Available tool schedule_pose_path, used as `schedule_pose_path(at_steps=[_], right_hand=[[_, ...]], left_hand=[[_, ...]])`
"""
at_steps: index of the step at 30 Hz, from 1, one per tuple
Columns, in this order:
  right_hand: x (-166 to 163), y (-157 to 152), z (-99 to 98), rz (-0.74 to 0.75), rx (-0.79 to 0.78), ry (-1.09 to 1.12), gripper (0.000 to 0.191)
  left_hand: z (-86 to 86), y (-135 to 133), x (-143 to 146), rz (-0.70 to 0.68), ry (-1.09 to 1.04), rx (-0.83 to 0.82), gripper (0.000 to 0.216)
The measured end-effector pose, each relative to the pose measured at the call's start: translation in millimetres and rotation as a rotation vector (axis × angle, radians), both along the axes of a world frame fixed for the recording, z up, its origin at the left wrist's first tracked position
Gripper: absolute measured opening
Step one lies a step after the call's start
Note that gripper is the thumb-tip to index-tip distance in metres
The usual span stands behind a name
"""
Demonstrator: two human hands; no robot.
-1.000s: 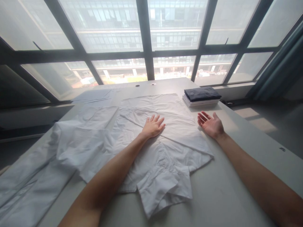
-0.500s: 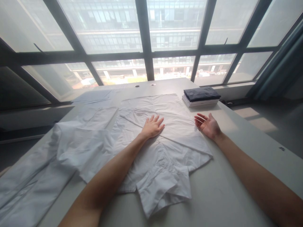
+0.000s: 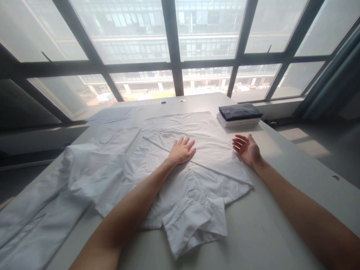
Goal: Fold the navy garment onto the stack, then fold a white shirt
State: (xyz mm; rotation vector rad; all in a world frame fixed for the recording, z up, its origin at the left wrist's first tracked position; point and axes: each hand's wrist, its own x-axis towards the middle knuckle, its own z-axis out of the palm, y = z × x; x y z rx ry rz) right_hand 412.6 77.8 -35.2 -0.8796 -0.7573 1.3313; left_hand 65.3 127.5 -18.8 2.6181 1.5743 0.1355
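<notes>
A white shirt point(image 3: 205, 180) lies spread on the table, its collar toward me and its body partly folded over with creases. My left hand point(image 3: 182, 150) rests flat on the middle of it, fingers spread, palm down. Beside the shirt's right edge is my right hand point(image 3: 248, 150), palm turned up and inward, fingers apart and slightly curled, holding nothing. Its fingertips are close to the cloth; I cannot tell whether they touch it. My left forearm hides part of the shirt's left side.
More white garments point(image 3: 92, 176) lie loosely on the left of the white table point(image 3: 281, 210). At the back right stands a stack of folded white cloth point(image 3: 239, 122) with a dark folded garment point(image 3: 240, 111) on top. Large windows point(image 3: 208, 33) rise behind the table.
My right hand has shifted very slightly to the right, and its fingers are a little more curled. The left hand and the shirt look the same.
</notes>
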Motion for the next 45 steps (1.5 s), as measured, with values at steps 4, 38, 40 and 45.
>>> schedule_pose_path(at_steps=[4, 38, 40, 45], right_hand=[[-2.9, -3.3, 2.8, 0.004, 0.006, -0.037, 0.046], [-4.1, -3.2, 2.4, 0.032, 0.008, -0.039, 0.048], [-5.1, -3.8, 3.2, 0.032, 0.008, -0.042, 0.048], [-6.8, -5.2, 4.8, 0.021, -0.005, 0.006, 0.048]], left_hand=[[-1.0, 0.0, -0.5, -0.003, -0.005, 0.006, 0.062], [-1.0, -1.5, -0.2, -0.004, -0.013, 0.003, 0.062], [-1.2, -1.3, -0.3, -0.004, -0.012, 0.005, 0.062], [-1.7, -1.0, -0.5, -0.001, -0.013, 0.003, 0.062]])
